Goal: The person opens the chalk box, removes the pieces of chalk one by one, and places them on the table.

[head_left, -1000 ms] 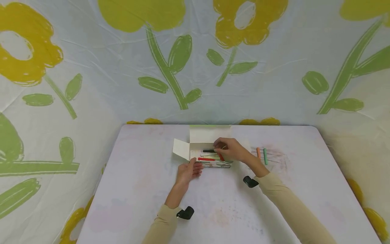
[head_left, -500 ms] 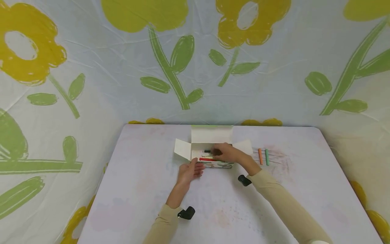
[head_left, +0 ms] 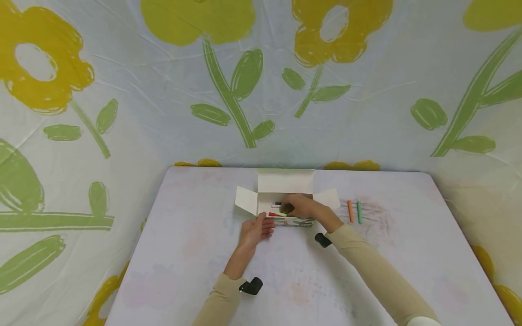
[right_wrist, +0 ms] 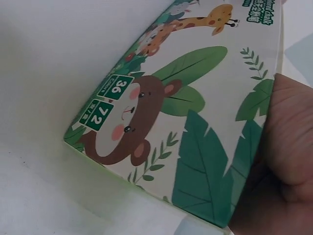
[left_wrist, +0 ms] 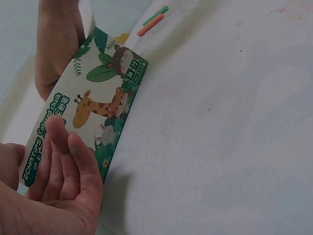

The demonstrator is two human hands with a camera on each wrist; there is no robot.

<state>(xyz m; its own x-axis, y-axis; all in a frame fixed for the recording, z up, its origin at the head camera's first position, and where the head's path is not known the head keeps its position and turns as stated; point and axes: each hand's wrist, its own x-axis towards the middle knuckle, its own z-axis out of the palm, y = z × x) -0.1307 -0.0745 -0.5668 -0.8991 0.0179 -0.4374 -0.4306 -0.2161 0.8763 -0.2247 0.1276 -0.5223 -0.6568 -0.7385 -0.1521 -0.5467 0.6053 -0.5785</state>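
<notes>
An open chalk box [head_left: 290, 222] with animal pictures stands on the table, its flaps spread. My left hand [head_left: 253, 231] holds its front left corner: the thumb is over the rim and the fingers lie along the printed front [left_wrist: 98, 112]. My right hand [head_left: 299, 206] reaches down into the box, fingers bent among the chalks; its fingertips are hidden, so whether they grip a chalk is unclear. A red chalk [head_left: 274, 214], a light green chalk [head_left: 281, 213] and a black chalk [head_left: 278, 203] show beside it. In the right wrist view, the box front [right_wrist: 161, 98] hides the fingers.
An orange chalk [head_left: 350, 211] and a green chalk [head_left: 360, 212] lie side by side on the table to the right of the box, over smudged chalk marks. A flowered cloth [head_left: 367, 113] hangs behind the table [head_left: 195, 194].
My right hand has moved left and lower into the box, where the chalks have shifted. The light green chalk now shows near its fingers. My left hand keeps its hold on the box.
</notes>
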